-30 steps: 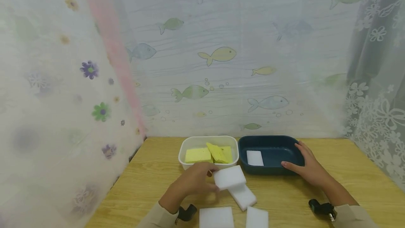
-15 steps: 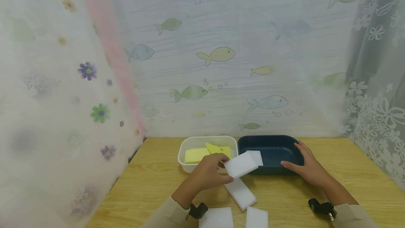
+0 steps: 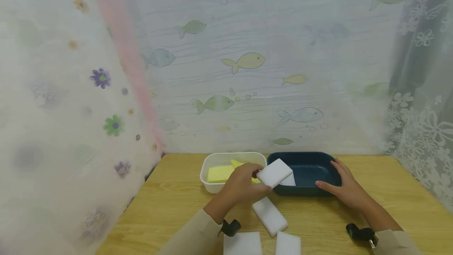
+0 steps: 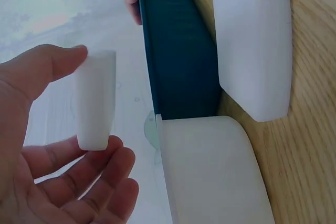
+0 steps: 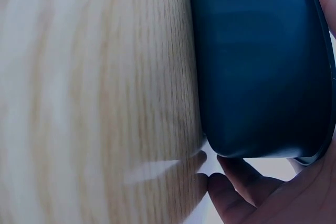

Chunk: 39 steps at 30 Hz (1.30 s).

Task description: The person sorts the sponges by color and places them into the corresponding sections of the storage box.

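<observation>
My left hand (image 3: 244, 186) pinches a white sponge block (image 3: 274, 173) between thumb and fingertips, raised over the left end of a dark blue bin (image 3: 308, 191). In the left wrist view this sponge (image 4: 95, 100) stands on edge between thumb and fingers. Another white sponge (image 3: 290, 180) lies inside the bin, partly hidden behind the held one. My right hand (image 3: 350, 188) grips the bin's right end, thumb at the front rim. The right wrist view has its fingers (image 5: 236, 192) around the end wall of the bin (image 5: 262, 66).
A white bin (image 3: 209, 186) with yellow sponges (image 3: 218, 173) stands against the blue bin's left side, partly covered by my left hand. Several white sponges lie on the wooden table (image 3: 159, 207) in front, one angled (image 3: 270, 216) and two at the near edge (image 3: 242, 243).
My left hand has lifted the sponge from above the angled one on the table and carried it up and right to the blue bin. The right hand stays in place.
</observation>
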Each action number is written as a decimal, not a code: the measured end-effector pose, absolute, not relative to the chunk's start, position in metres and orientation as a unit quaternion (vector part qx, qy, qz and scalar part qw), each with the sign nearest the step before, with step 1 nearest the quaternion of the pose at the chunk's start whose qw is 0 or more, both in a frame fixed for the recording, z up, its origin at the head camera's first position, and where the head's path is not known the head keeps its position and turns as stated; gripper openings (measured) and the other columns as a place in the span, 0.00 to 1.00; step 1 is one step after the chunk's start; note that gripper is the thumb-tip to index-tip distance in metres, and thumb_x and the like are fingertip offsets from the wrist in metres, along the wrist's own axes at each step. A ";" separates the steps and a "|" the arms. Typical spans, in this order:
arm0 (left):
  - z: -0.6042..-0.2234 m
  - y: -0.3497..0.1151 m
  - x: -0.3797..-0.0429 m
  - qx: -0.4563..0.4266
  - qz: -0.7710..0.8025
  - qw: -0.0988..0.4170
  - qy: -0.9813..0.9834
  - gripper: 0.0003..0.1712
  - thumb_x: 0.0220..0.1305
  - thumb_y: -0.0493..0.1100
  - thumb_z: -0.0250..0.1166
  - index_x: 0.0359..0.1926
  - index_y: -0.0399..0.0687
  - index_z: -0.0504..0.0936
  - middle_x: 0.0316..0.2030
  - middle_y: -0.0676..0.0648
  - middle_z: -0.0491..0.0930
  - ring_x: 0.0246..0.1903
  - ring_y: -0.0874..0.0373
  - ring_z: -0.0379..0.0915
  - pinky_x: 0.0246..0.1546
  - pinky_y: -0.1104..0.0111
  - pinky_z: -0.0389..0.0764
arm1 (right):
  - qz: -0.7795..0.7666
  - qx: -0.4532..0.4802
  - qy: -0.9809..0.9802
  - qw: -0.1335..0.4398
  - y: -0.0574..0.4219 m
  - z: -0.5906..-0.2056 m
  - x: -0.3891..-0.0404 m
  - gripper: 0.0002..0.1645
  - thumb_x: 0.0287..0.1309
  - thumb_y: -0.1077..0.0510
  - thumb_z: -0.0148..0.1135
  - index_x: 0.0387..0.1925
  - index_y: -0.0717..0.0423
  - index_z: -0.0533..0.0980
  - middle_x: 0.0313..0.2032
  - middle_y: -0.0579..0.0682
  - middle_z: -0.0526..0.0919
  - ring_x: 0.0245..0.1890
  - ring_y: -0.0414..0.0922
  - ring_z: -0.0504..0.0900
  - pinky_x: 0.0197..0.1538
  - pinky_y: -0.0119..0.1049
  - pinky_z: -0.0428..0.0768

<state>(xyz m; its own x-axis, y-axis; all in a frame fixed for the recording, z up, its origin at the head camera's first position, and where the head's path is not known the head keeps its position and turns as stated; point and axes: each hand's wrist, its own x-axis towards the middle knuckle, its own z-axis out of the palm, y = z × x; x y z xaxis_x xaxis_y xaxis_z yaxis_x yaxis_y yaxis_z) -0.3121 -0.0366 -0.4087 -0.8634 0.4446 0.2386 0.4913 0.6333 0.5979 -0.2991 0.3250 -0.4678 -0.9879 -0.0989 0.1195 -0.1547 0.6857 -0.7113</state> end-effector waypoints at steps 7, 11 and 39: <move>-0.408 -0.025 -0.320 -0.239 -0.301 0.085 -0.919 0.27 0.50 0.66 0.79 0.41 0.54 0.85 0.33 0.57 0.83 0.31 0.65 0.72 0.30 0.73 0.73 | 0.389 0.063 -0.919 0.032 0.325 -0.467 -0.298 0.67 0.66 0.35 0.66 0.82 0.64 0.37 0.80 0.69 0.28 0.75 0.80 0.39 0.58 0.83 0.57; -0.408 -0.019 -0.324 -0.223 -0.280 0.093 -0.929 0.27 0.49 0.68 0.79 0.39 0.55 0.85 0.32 0.55 0.83 0.28 0.65 0.71 0.28 0.73 0.72 | 0.390 0.066 -0.918 0.032 0.324 -0.466 -0.298 0.67 0.66 0.35 0.66 0.82 0.63 0.37 0.81 0.68 0.27 0.75 0.79 0.39 0.59 0.83 0.57; -0.414 0.025 -0.350 -0.215 -0.190 0.107 -0.952 0.30 0.46 0.72 0.79 0.32 0.55 0.82 0.24 0.60 0.76 0.23 0.66 0.70 0.20 0.73 0.68 | 0.387 0.063 -0.919 0.040 0.325 -0.469 -0.300 0.66 0.66 0.36 0.66 0.82 0.62 0.37 0.81 0.68 0.29 0.75 0.79 0.41 0.59 0.82 0.57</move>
